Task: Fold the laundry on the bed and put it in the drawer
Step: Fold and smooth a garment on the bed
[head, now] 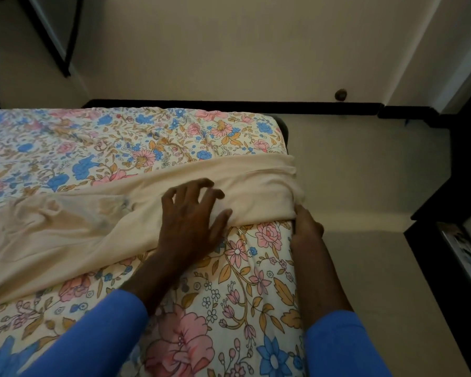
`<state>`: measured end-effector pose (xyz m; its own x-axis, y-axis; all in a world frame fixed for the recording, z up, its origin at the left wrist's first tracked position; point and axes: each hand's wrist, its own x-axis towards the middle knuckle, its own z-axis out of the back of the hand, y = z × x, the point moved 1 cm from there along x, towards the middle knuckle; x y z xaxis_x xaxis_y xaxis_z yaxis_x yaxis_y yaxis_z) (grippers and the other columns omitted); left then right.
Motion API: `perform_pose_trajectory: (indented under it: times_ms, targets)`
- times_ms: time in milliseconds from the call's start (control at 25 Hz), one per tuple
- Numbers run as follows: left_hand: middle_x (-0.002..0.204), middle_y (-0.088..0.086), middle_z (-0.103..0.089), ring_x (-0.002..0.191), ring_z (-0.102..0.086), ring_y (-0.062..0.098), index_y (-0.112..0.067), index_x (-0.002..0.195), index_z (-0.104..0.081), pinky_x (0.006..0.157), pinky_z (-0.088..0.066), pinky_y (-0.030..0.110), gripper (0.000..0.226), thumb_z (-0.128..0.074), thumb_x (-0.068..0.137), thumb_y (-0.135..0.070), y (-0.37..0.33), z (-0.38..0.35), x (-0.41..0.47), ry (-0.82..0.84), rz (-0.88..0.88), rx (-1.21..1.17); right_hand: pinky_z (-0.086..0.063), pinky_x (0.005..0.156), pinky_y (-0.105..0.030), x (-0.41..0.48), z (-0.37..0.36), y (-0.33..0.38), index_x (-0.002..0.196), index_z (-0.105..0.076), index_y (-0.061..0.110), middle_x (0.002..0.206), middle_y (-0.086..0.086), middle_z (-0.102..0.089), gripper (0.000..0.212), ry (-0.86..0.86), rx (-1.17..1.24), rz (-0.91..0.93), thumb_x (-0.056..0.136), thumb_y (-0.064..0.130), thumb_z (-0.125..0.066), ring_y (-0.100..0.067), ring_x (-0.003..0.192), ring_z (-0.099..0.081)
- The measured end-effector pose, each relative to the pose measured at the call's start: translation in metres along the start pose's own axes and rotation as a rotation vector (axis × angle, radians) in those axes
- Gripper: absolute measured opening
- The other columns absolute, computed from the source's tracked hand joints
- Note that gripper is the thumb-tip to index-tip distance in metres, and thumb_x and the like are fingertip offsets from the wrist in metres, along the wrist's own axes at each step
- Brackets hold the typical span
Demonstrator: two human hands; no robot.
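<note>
Head view shows us a cream garment (256,183) lying across the bed (242,281), on a sheet printed with pink, blue and ochre flowers. We see the garment run from the left edge of the picture, where it is loose and rumpled, to the bed's right side, where its flatter, band-like end reaches the mattress edge and droops a little over it. Our left hand (191,221) rests on the garment near its middle, palm down on the near hem, with its fingers (201,186) spread wide and slightly bent at the tips, holding nothing. Our right hand (306,232) is at the bed's right edge, its upper part touching the drooping end of the garment. Its fingers are hidden below the cloth and the mattress side, so we cannot tell whether it pinches the fabric or only lies against it. Both arms wear blue sleeves, the left sleeve (93,336) over the sheet and the right sleeve (340,346) by the bed's edge. Beyond the bed we see a pale floor (365,172), a dark skirting (229,106) along a pale wall (229,50), and dark furniture (460,254) at the right border.
</note>
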<state>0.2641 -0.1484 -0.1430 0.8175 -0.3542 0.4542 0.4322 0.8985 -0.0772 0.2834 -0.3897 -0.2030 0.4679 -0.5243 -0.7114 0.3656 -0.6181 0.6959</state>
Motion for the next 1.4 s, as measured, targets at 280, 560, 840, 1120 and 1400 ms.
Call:
perform_pose_trajectory:
  times_ms: [280,560,840,1120,1400]
  targets:
    - [0.135,0.001,-0.063,0.122,-0.058,0.021,-0.021,0.131,-0.064,0.105,-0.041,0.044,0.037,-0.044,0.108,-0.043,-0.016,-0.025,-0.026,0.097,-0.156,-0.004,-0.054,0.079,-0.027,-0.005,0.008,0.033,0.124,-0.069,0.018,0.129,-0.009,-0.065,0.028,-0.312,0.180,0.315,0.099,0.022,-0.058,-0.025,0.113,-0.062]
    - [0.119,0.008,-0.064,0.101,-0.060,0.025,-0.017,0.127,-0.063,0.081,-0.051,0.040,0.036,-0.044,0.105,-0.037,-0.023,-0.027,-0.028,0.070,-0.144,0.048,-0.049,0.084,-0.038,0.003,-0.004,0.017,0.144,-0.041,0.014,0.139,-0.016,-0.052,0.065,-0.099,-0.294,0.251,0.086,0.026,-0.066,-0.037,0.118,-0.059]
    - [0.112,0.009,-0.064,0.094,-0.059,0.026,-0.014,0.123,-0.066,0.074,-0.046,0.038,0.034,-0.048,0.102,-0.033,-0.021,-0.028,-0.030,-0.003,-0.143,0.049,-0.056,0.068,-0.032,0.012,0.020,-0.007,0.096,-0.067,0.003,0.090,-0.012,-0.073,0.027,0.040,-0.040,-0.058,0.083,0.026,-0.072,-0.027,0.078,-0.069]
    - [0.111,0.010,-0.064,0.095,-0.058,0.027,-0.014,0.122,-0.067,0.075,-0.044,0.039,0.029,-0.052,0.102,-0.030,-0.020,-0.034,-0.030,-0.029,-0.134,0.017,-0.058,0.069,-0.037,0.010,0.028,-0.014,0.073,-0.064,0.010,0.079,-0.008,-0.071,0.030,-0.154,-0.150,0.164,0.085,0.036,-0.073,-0.024,0.071,-0.068]
    - [0.111,0.009,-0.064,0.095,-0.057,0.026,-0.014,0.123,-0.066,0.075,-0.045,0.039,0.031,-0.050,0.103,-0.031,-0.019,-0.037,-0.030,-0.033,-0.127,0.008,-0.058,0.068,-0.033,0.021,0.032,-0.014,0.075,-0.069,0.012,0.082,-0.006,-0.071,0.015,-0.046,-0.108,0.185,0.090,0.011,-0.070,-0.023,0.070,-0.065]
